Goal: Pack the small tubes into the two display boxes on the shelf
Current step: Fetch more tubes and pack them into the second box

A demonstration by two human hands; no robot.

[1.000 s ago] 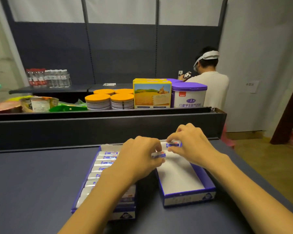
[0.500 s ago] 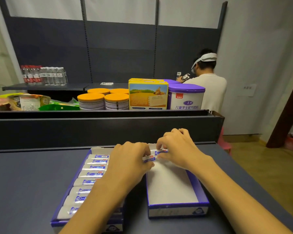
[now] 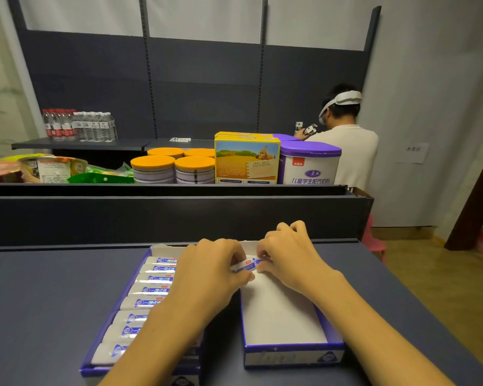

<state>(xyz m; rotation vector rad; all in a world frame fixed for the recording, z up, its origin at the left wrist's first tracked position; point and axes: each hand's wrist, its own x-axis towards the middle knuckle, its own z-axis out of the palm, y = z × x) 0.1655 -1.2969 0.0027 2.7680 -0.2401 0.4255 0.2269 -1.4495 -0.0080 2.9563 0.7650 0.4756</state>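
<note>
Both hands together, left hand (image 3: 207, 271) and right hand (image 3: 287, 254) pinching one tube (image 3: 246, 265) between fingertips at far end of right box (image 3: 290, 355). White, blue-printed tube, tilted, above bare white floor of that box. Just beside, left box (image 3: 123, 310) filled with a row of like tubes. Dark blue shelf (image 3: 40, 302) beneath; behind, dark divider (image 3: 151, 215), orange-lidded tins (image 3: 154, 168), yellow carton (image 3: 247, 161), purple-lidded tub (image 3: 310, 165), bottles (image 3: 79, 125), person (image 3: 346, 146) by grey wall (image 3: 429, 79).

Dark shelving (image 3: 207, 79), pale wall (image 3: 429, 79), wooden floor (image 3: 443, 274)
</note>
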